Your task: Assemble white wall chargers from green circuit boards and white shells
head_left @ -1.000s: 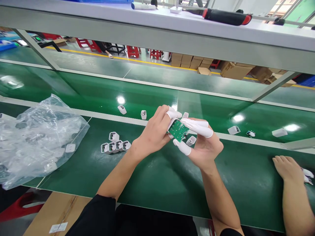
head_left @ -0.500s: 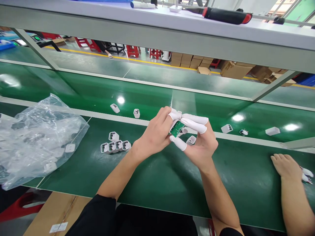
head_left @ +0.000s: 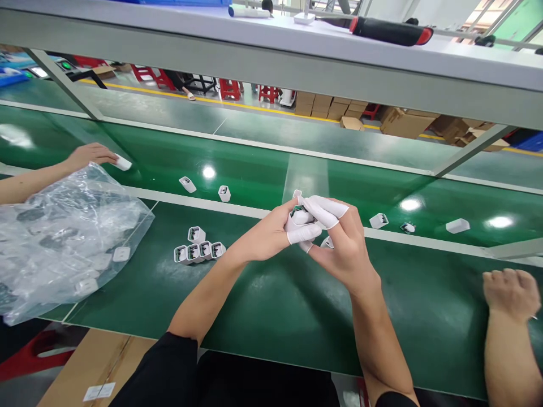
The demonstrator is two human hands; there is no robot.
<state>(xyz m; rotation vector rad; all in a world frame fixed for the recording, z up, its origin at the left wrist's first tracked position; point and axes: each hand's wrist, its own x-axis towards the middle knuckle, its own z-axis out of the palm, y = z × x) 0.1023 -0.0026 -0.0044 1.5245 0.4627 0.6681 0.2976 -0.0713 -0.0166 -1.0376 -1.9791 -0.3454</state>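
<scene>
Between my hands, in front of the belt, is a white plastic charger housing (head_left: 292, 222) with its open end up. My left hand (head_left: 269, 233) grips it, a white finger cot on the thumb. A green circuit board (head_left: 298, 209) with a white part shows at its mouth, mostly covered by fingers. My right hand (head_left: 345, 237), with white finger cots, is closed over the board and the housing's rim. Another white housing (head_left: 327, 242) lies just behind my right hand, partly hidden. To the left, several housings (head_left: 193, 252) with boards inside stand grouped on the green bench.
A clear plastic bag (head_left: 68, 243) of white parts lies at left. A co-worker's hand (head_left: 94, 154) holds a white piece over the belt; another co-worker's hand (head_left: 511, 294) is at right. Loose housings (head_left: 379, 220) ride the green belt (head_left: 254, 175). A shelf (head_left: 271, 53) crosses above.
The board has turned from facing me flat to sitting at the housing's mouth, and my left thumb has come round the front. Belt pieces have shifted left. A co-worker's hand has appeared at left.
</scene>
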